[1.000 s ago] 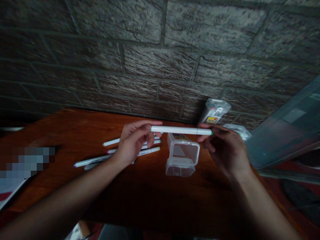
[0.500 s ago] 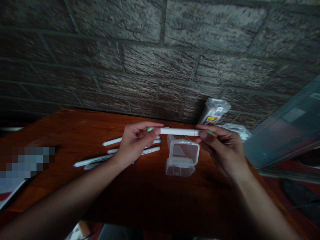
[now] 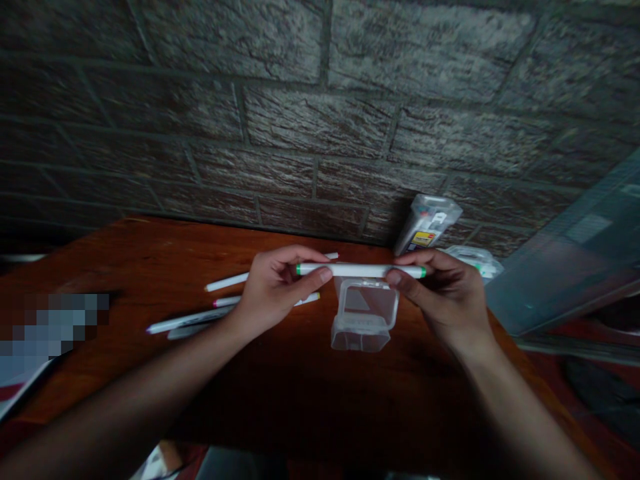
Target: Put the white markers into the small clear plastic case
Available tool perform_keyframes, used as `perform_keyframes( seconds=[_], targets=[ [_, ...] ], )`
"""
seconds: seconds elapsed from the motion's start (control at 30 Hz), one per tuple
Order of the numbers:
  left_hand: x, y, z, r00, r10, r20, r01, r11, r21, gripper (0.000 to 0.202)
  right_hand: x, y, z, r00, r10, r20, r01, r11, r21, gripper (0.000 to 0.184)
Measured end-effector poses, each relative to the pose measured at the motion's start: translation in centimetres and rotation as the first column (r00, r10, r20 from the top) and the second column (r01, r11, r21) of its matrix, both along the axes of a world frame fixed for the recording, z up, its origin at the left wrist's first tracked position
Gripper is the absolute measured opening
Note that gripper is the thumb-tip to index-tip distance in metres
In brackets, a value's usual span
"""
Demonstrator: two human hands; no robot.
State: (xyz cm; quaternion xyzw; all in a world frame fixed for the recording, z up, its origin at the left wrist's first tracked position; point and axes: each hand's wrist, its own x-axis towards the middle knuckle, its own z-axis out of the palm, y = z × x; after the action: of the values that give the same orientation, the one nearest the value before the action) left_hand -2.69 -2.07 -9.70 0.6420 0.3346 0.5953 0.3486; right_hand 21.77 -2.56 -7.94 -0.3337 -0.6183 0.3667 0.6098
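A white marker [image 3: 357, 270] with green ends is held level above the table. My left hand [image 3: 273, 280] pinches it near its left end, thumb in front and fingers behind. Near the other end, my right hand [image 3: 445, 287] grips it the same way. Just below the marker, a clear plastic case [image 3: 361, 333] lies on the table with its lid open toward me. Several white markers [image 3: 195, 319] with coloured ends lie to the left, partly hidden by my left hand and forearm.
A clear container [image 3: 427, 223] with a yellow label stands against the brick wall [image 3: 320, 120]. Another clear case [image 3: 477, 260] sits behind my right hand. The wooden table [image 3: 150, 253] meets a glassy panel [image 3: 565, 247] on the right. A blurred-out patch [image 3: 55, 333] is at the left.
The marker has come slightly lower, and both its green ends show more fully. My right thumb has shifted left along it, and my left thumb a little right.
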Motion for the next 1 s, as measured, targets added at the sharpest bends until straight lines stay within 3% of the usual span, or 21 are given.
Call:
perform_keyframes(
  seconds=[0.2,0.43,0.6,1.0],
  targets=[
    [0.0,-0.1,0.4,1.000,0.026,-0.012,-0.025,0.999,0.038,0.013,-0.3,-0.2,0.2,0.996,-0.045,0.072,0.041,0.997,0.063,0.023],
    [-0.3,0.3,-0.5,0.994,-0.049,0.097,0.058,0.994,-0.092,0.018,0.3,-0.3,-0.1,0.998,0.060,0.000,-0.060,0.993,-0.101,0.014],
    [-0.4,0.2,-0.7,0.985,-0.073,0.158,0.091,0.990,-0.104,0.024,0.4,-0.4,-0.1,0.999,0.041,0.007,-0.040,0.993,-0.115,0.018],
    [0.0,-0.2,0.2,0.999,0.032,-0.002,-0.032,0.999,0.001,0.013,-0.1,-0.3,0.2,0.992,-0.059,0.110,0.056,0.998,0.029,0.019]
  ],
)
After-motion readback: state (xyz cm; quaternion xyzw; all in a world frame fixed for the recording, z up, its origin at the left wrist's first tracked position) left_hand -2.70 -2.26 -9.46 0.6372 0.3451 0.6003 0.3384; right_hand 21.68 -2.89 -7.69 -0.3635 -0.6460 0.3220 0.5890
